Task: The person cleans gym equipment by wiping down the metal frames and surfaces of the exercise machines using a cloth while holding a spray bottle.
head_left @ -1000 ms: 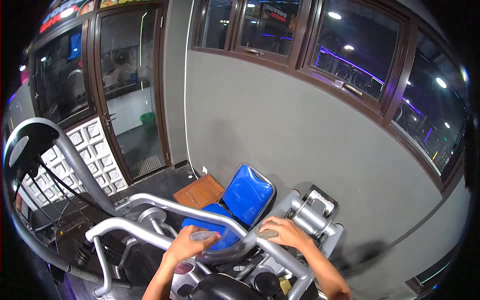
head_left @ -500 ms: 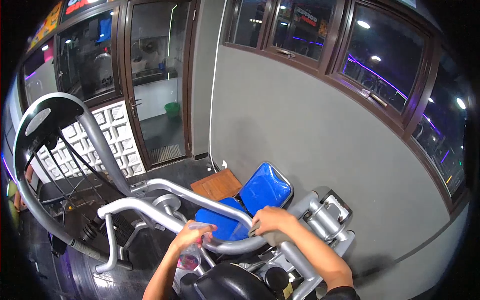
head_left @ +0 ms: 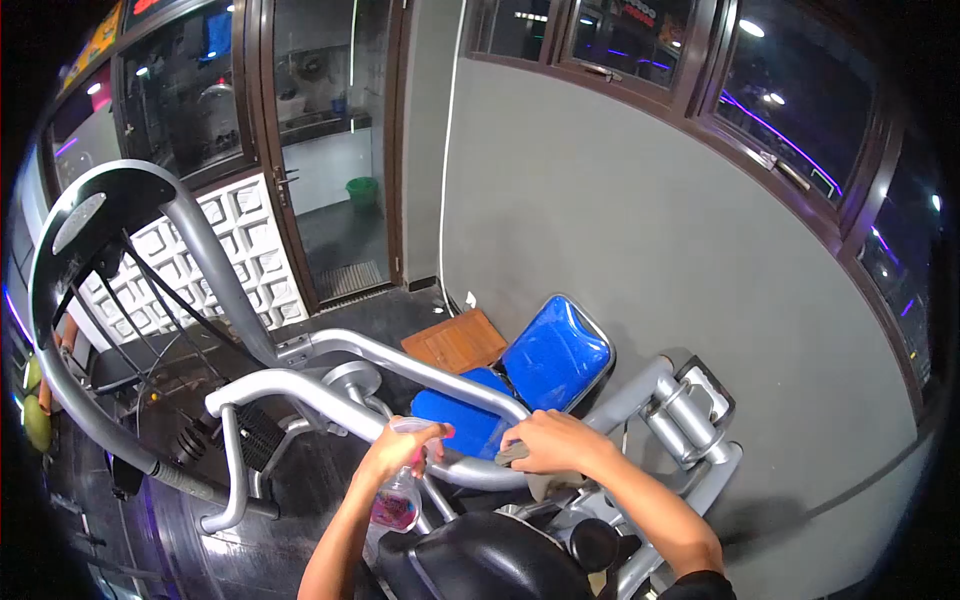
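Observation:
My left hand (head_left: 405,450) is closed around the neck of a clear spray bottle (head_left: 397,508) with pink liquid and a pink trigger. The bottle hangs upright over the exercise machine. In my right hand (head_left: 555,443) is a grey-brown cloth (head_left: 515,453), bunched under the fingers against the curved silver tube (head_left: 480,472) of the machine. Part of the cloth hangs below the palm. Just under both hands is the black padded seat (head_left: 485,560).
A blue folding chair (head_left: 560,352) and a brown wooden board (head_left: 455,341) lie beyond the tube, near the grey wall (head_left: 640,210). The machine's tall curved frame (head_left: 215,265) rises at left. Silver arms and rollers (head_left: 690,420) stand at right.
The view has shifted, so the scene sits a little further right and higher. My right hand still holds the cloth at the tube; the left keeps the spray bottle.

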Motion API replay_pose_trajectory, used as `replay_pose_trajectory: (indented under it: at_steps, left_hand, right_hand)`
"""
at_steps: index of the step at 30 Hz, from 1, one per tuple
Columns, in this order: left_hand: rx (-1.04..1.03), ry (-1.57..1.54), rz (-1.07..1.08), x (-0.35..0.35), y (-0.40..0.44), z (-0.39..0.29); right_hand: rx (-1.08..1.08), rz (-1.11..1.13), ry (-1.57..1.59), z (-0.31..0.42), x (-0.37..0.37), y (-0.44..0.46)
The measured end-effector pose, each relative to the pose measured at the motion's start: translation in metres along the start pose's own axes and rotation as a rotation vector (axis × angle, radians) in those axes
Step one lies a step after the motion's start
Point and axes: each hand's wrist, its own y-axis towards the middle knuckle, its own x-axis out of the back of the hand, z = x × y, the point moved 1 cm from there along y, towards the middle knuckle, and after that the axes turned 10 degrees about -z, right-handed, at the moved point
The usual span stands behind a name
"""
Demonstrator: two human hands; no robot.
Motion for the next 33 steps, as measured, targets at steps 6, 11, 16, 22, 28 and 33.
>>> replay_pose_trajectory:
  at_steps: [6,11,16,22,28,33]
  left_hand:
    - [-0.113,-0.03,-0.029,-0.002,-0.004,0.005]
    - [-0.198,-0.051,-0.033,-0.004,-0.001,0.014]
    - [-0.249,-0.11,-0.058,-0.005,-0.003,0.018]
    - [-0.276,-0.131,-0.049,-0.004,-0.004,0.018]
    - [-0.293,-0.128,-0.066,-0.003,-0.005,0.017]
    - [-0.275,-0.141,-0.09,-0.003,-0.008,0.016]
  right_hand:
    - [-0.253,-0.352,-0.167,-0.002,-0.002,-0.066]
    - [-0.496,-0.431,-0.24,-0.004,-0.003,-0.093]
    - [-0.2,-0.489,-0.068,0.007,-0.018,-0.089]
    - [0.289,-0.424,-0.107,0.005,-0.022,-0.072]
    - [0.461,-0.349,-0.45,0.004,-0.026,-0.074]
    - [0.386,-0.175,-0.537,0.001,-0.008,-0.088]
